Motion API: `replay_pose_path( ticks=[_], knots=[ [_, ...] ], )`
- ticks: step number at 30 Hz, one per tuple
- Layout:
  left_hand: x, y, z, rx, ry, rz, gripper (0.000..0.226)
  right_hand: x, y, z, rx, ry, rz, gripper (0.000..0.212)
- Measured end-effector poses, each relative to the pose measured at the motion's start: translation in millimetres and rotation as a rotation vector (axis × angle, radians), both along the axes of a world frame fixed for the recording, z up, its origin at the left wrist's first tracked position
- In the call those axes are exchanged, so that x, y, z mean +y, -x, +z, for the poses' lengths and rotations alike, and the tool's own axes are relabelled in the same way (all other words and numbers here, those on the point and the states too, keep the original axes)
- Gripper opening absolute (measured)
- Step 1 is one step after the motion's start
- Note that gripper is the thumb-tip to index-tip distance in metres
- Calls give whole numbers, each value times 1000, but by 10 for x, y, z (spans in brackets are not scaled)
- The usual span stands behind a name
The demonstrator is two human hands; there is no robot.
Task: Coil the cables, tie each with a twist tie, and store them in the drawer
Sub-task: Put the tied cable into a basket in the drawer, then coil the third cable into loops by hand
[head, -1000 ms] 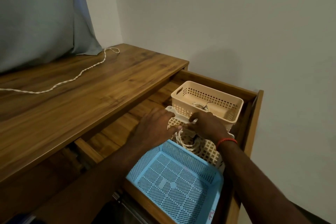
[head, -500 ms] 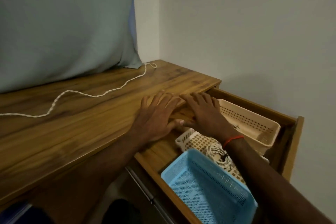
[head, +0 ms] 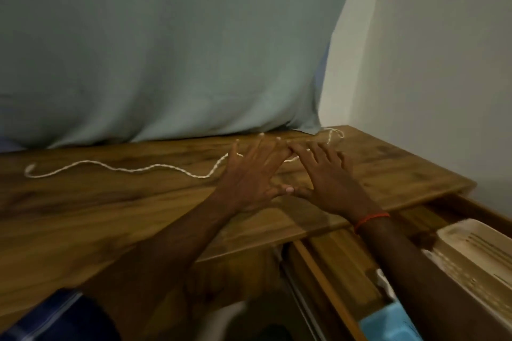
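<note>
Two bare hands out over the wooden counter (head: 110, 216), palms down, side by side, thumbs nearly meeting. Left hand (head: 249, 177) with grip wide, fingers straight and fanned, holding nothing. Right hand (head: 327, 183) likewise with grip wide, fingers straight and spread, holding nothing; one red thread (head: 371, 220) round its wrist. One white twisted cable (head: 138, 170) lying uncoiled on the counter, running in loose waves from a small loop at the far left to the back right corner and passing beneath the fingers of both hands; too blurred to tell whether touched or merely covered. One large grey-blue cloth (head: 166, 50) hanging behind, lower edge down on the back of the counter. One pale wall (head: 443, 63) to the right. One drawer (head: 346, 257) pulled open under the counter's right end, below the right forearm. Inside it, two baskets plainly countable: one beige basket (head: 476, 252) at the right edge of view, one blue basket (head: 388, 327) at the bottom edge, only a corner showing. Between these two, a scrap of white rim (head: 385, 282), too blurred to name.
</note>
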State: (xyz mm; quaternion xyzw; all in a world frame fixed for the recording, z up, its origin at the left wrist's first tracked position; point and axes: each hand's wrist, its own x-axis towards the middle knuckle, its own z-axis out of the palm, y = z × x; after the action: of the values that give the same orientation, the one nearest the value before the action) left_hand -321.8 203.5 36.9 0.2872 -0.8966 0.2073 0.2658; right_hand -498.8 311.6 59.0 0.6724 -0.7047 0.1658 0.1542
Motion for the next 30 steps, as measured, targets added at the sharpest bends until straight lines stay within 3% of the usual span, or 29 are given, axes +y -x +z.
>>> replay_pose_path(
  ticks=[17,30],
  knots=[
    [-1185,-2145,21,78,-118,452,78,-1613,-1783,30,-17,17,338,90],
    [-1946,-3063,-305,192,-204,650,88,-2585,-2624,-347,-74,-44,487,83]
  ],
)
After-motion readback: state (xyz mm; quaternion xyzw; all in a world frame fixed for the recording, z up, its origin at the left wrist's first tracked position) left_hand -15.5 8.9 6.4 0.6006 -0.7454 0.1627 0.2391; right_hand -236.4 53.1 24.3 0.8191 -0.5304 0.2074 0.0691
